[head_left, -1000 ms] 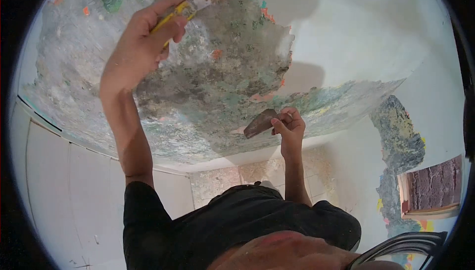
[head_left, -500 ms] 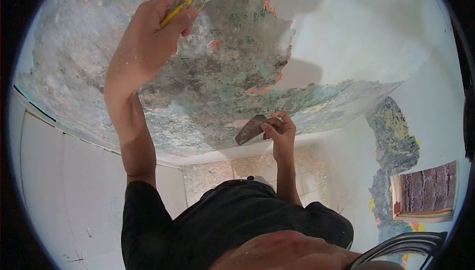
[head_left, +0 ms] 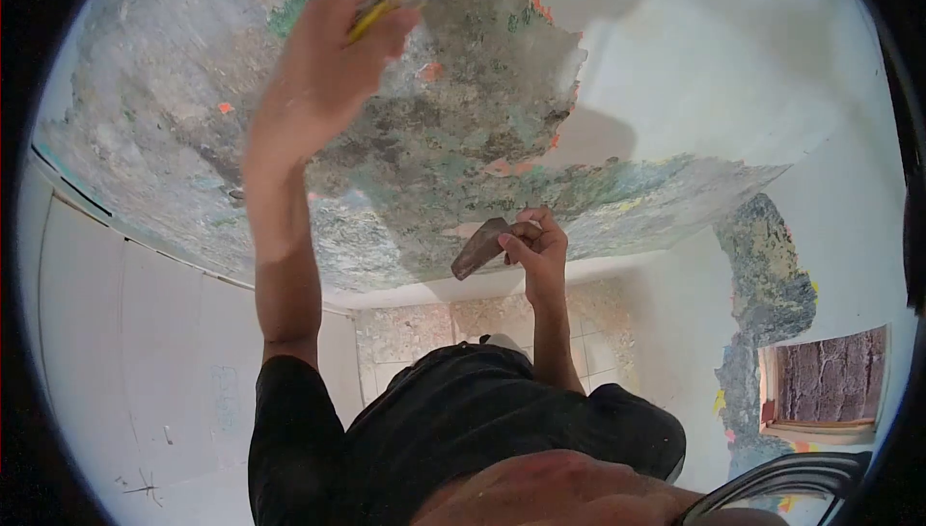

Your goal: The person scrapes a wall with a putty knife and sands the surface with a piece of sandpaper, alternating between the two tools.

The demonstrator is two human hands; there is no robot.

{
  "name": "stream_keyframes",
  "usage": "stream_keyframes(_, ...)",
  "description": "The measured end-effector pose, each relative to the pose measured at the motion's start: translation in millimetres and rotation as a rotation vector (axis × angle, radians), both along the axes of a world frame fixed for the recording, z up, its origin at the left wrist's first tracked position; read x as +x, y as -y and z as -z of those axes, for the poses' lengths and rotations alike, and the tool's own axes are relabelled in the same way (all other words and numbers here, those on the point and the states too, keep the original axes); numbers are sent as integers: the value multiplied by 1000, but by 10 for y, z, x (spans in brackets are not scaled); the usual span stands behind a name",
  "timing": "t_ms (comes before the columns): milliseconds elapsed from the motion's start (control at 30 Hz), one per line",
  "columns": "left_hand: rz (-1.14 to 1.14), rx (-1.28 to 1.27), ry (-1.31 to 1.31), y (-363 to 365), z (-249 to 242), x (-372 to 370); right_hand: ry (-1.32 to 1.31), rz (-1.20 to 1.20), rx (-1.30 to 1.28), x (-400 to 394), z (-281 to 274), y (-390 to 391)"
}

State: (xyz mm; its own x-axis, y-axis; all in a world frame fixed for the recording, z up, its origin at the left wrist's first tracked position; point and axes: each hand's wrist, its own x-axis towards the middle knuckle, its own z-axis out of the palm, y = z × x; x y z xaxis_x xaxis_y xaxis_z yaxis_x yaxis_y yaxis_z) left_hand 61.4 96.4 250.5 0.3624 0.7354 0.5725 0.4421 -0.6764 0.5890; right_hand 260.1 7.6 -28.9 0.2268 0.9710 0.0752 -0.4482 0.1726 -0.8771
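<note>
My left hand (head_left: 328, 58) is raised against the patchy wall (head_left: 424, 121), closed round the yellow handle of a putty knife (head_left: 386, 7). The knife's wide blade points up and right toward the wall; it is blurred, so contact is hard to tell. Lower down, my right hand (head_left: 540, 251) pinches a flat, dark brown, tapered plate (head_left: 479, 248) between thumb and fingers. The plate is held out from the wall's lower part, tilted down to the left.
Smooth white coating (head_left: 714, 53) covers the wall's upper right, with a ragged edge. White panels (head_left: 183, 333) stand at left. Below lies a stained tiled floor (head_left: 405, 333). A small opening (head_left: 831, 377) shows at right, near a cable bundle (head_left: 791, 487).
My left hand has moved right along the wall with the putty knife, uncovering a green patch. My right hand and the plate have shifted slightly left.
</note>
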Motion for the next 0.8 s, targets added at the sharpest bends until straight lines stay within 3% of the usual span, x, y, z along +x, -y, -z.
stream_keyframes(100,14,19,-45,-1,-49,125,10,6,-25,-52,-53,-2)
stream_keyframes(200,-70,-109,79,80,35,74,16,-40,-5,-34,-54,-6)
stream_keyframes(300,16,-143,87,17,-72,141,41,-55,11,-70,17,28)
stream_keyframes(400,-61,-107,58,37,5,24,61,-75,-14,-106,-84,29)
stream_keyframes(600,6,12,-36,-45,-88,195,68,-93,-48,-219,-111,54)
stream_keyframes(800,-5,23,22,-35,-51,127,61,-65,-39,-174,-71,119)
